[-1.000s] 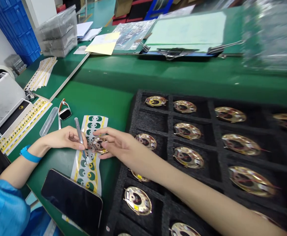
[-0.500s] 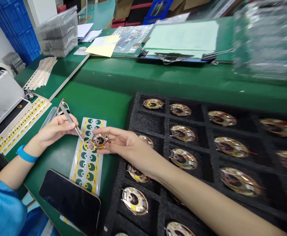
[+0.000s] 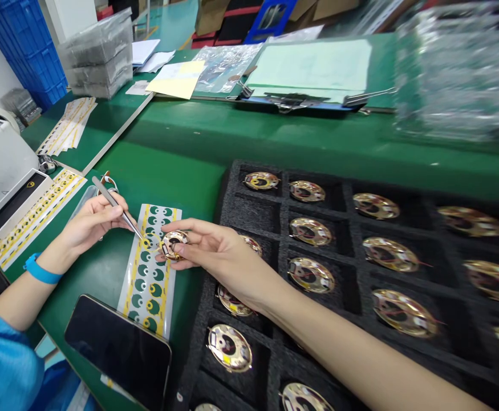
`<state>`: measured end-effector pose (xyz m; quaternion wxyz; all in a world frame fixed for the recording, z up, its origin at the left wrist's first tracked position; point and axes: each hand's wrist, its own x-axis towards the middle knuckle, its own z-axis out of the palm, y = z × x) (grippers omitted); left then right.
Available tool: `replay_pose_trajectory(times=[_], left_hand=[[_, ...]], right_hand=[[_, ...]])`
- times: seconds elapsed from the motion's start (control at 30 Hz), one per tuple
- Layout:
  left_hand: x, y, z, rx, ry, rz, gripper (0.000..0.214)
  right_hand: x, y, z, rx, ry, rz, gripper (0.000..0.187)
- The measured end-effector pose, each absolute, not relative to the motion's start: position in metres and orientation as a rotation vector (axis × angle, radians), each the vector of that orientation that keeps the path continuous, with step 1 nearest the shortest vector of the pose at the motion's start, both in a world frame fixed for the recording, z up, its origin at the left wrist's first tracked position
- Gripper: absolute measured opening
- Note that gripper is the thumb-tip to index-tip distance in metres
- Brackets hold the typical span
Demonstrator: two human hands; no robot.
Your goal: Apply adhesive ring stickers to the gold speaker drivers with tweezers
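Observation:
My left hand [image 3: 95,220] pinches metal tweezers [image 3: 114,202], their tips pointing down toward the sticker sheet. Close to the tips is a thin yellow ring-shaped sticker [image 3: 150,243]; whether the tweezers grip it I cannot tell. Just right of it, my right hand [image 3: 219,245] holds a round gold-coloured part [image 3: 173,241] between thumb and fingers, the thumb lying over its face. Below both hands lies the sticker sheet [image 3: 148,274], white and yellow with rows of green shapes. A black foam tray [image 3: 253,216] of similar gold parts sits under my right forearm.
A dark-screened phone [image 3: 118,351] lies near the front edge. More sticker strips [image 3: 46,211] and a white device [image 3: 3,165] are at left. Behind stand clear plastic boxes [image 3: 97,57], a clipboard [image 3: 309,65] with papers, and stacked clear plastic trays [image 3: 458,74].
The gold part has turned in my right hand, and my thumb has shifted onto its face. The tweezer tips have drawn slightly left and up, away from the part.

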<state>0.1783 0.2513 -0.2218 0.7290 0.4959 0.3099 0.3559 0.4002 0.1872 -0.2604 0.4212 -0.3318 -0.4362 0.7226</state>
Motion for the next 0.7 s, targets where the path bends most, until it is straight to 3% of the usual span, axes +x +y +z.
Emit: replay_pose_trajectory(times=[0.47,0.7], left_hand=[[0.1778,0.2534,-0.2248,1.1,0.678,0.812,0.022],[0.1784,0.2535,-0.2251,1.12,0.692,0.805,0.024]], right_hand=[[0.3935,0.1827,-0.2565,-0.925,-1.199,1.704,0.035],[0.399,0.1854,-0.2575,-0.861,-1.132,1.849,0.033]])
